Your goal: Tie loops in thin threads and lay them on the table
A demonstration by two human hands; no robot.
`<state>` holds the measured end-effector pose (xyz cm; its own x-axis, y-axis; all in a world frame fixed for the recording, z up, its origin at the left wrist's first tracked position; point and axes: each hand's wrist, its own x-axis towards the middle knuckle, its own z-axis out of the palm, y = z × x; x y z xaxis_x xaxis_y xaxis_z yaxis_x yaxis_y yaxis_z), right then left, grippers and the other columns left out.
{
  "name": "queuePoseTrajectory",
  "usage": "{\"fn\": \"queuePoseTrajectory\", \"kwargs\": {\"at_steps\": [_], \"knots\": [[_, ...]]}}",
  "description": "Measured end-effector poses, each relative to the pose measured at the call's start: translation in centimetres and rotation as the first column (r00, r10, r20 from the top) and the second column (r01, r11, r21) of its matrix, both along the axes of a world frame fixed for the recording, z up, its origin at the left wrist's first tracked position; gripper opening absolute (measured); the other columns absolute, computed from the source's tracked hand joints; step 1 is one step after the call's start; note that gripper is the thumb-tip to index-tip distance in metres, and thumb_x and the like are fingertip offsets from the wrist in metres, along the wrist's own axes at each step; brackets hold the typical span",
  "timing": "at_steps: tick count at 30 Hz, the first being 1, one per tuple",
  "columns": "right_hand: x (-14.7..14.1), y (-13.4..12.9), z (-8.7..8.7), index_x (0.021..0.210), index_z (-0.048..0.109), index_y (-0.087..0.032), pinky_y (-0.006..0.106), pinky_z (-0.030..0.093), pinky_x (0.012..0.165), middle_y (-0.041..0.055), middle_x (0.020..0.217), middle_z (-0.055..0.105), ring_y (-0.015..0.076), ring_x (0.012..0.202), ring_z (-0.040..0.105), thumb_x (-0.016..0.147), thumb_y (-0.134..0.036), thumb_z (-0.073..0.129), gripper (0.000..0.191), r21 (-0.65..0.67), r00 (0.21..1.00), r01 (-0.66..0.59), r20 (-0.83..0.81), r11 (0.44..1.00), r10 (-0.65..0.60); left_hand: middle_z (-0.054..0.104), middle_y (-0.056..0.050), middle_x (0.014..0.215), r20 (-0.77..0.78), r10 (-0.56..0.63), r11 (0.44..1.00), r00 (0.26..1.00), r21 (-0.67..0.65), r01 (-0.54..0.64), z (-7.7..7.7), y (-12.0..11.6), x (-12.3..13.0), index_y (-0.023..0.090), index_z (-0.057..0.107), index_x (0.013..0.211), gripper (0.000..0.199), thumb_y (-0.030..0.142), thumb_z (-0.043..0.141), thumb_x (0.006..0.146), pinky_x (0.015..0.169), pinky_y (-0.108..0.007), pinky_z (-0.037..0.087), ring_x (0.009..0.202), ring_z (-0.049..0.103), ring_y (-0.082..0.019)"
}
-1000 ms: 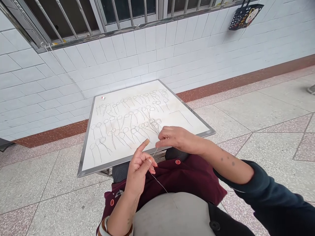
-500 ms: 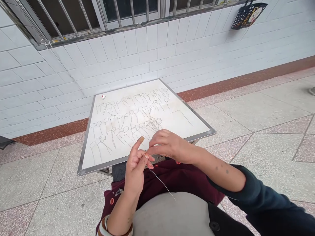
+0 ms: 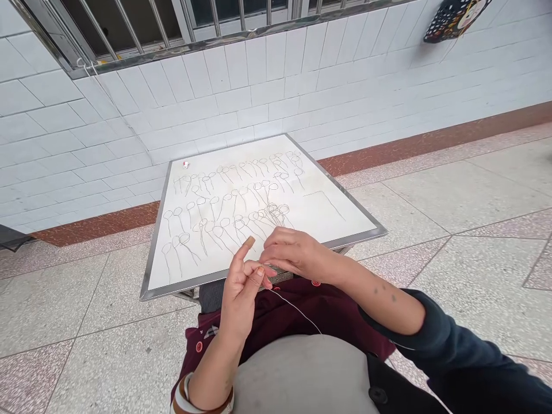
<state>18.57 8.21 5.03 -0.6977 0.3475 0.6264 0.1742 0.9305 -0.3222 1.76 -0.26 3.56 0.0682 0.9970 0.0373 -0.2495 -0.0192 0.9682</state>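
My left hand pinches a thin pale wire between thumb and fingertips, its index finger raised. The wire's tail curves down to the right over my lap. Close against it, my right hand has its fingertips pressed together at the same wire, palm down; the exact spot of its grip is partly hidden. Both hands are above the near edge of a white board with a metal rim. Many thin wire loops with tails lie on it in rows, such as one loop at the front left.
A bent wire lies apart on the board's right side. A small red-and-white object sits at its far left corner. Behind stands a white tiled wall with a barred window and a hanging dotted bag. Speckled floor surrounds the board.
The view has shifted slightly, so the board sits a little further right. The wire's tail has swung up and to the right. Both hands keep their pinch close together.
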Motion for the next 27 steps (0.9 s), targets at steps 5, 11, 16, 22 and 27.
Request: {"fn": "queuePoseTrajectory", "kwargs": {"at_steps": [5,11,16,22,27], "knots": [[-0.2,-0.2,0.1,0.087,0.065,-0.017,0.029,0.041,0.072,0.0056,0.083,0.060,0.0151,0.076,0.050,0.096,-0.027,0.049,0.020,0.131,0.994,0.088,0.046,0.987,-0.095,0.067,-0.001,0.081,-0.024,0.038,0.999,0.999,-0.021,-0.038,-0.1,0.1,-0.1,0.024,0.037,0.143,0.053,0.029,0.054,0.093,0.069,-0.024,0.044,0.066,0.051,-0.011],[-0.6,-0.1,-0.1,0.087,0.065,-0.019,0.031,0.037,0.076,0.0032,0.080,0.062,0.0150,0.075,0.049,0.095,-0.024,0.051,0.017,0.193,0.984,0.167,0.032,0.967,-0.177,0.069,-0.002,0.082,0.003,0.072,0.997,0.997,-0.006,-0.072,-0.5,0.2,0.3,0.024,0.040,0.141,0.052,0.033,0.054,0.093,0.072,-0.025,0.046,0.068,0.053,-0.012],[-0.6,-0.3,0.2,0.085,0.065,-0.019,0.032,0.037,0.078,0.0030,0.079,0.062,0.0159,0.079,0.050,0.095,-0.023,0.051,0.018,0.187,0.977,0.193,0.052,0.963,-0.206,0.068,-0.002,0.081,-0.092,0.052,0.999,0.994,0.001,-0.052,-0.1,0.0,0.2,0.023,0.036,0.144,0.053,0.036,0.051,0.094,0.068,-0.025,0.046,0.067,0.052,-0.012],[-0.8,-0.9,0.6,0.084,0.064,-0.018,0.031,0.037,0.076,0.0032,0.080,0.063,0.0155,0.077,0.049,0.095,-0.022,0.051,0.018,0.155,0.975,0.199,0.068,0.968,-0.211,0.066,-0.001,0.084,-0.311,0.109,0.994,0.944,0.030,-0.105,0.6,-0.3,0.3,0.027,0.033,0.145,0.052,0.037,0.045,0.096,0.062,-0.024,0.044,0.066,0.053,-0.012],[-1.2,-1.6,0.8,0.083,0.064,-0.018,0.030,0.035,0.072,0.0026,0.077,0.063,0.0156,0.075,0.048,0.094,-0.020,0.051,0.018,0.151,0.968,0.244,0.018,0.958,-0.250,0.062,0.003,0.076,-0.531,0.247,0.968,0.810,0.166,-0.186,0.6,-0.8,0.7,0.031,0.034,0.144,0.047,0.034,0.041,0.098,0.068,-0.025,0.045,0.064,0.055,-0.012]]}}
